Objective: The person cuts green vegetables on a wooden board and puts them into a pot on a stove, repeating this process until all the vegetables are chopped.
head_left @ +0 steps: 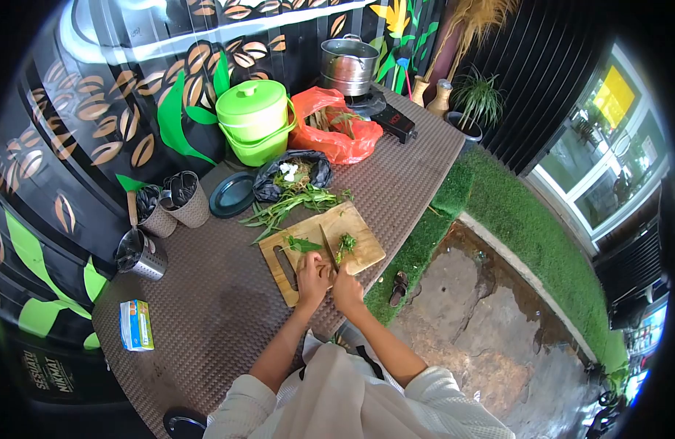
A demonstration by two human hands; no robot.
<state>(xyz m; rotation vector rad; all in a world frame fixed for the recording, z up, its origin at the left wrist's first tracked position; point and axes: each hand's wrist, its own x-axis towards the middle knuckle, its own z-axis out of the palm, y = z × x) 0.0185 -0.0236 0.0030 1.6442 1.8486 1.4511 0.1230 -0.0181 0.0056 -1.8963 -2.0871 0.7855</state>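
My right hand (346,290) is closed round the handle of a knife (328,243), whose blade points away from me across a wooden cutting board (359,219). Beside it, my left hand (312,278) is curled on the board with its fingers bent close to the blade. Green leaves (303,244) stick out from under those fingers; how much the hand holds is hidden. Right of the blade lies a small heap of chopped greens (346,244). Long leafy stalks (297,205) are spread on the table just past the board.
Behind the stalks sit a black plastic bag (319,167) with scraps, a dark plate (232,194), a green lidded bucket (253,121) and a red bag (345,150). A steel pot (350,66) stands on a stove (392,121). Utensil holders (187,201) are at left. The table edge (425,197) runs close on the right.
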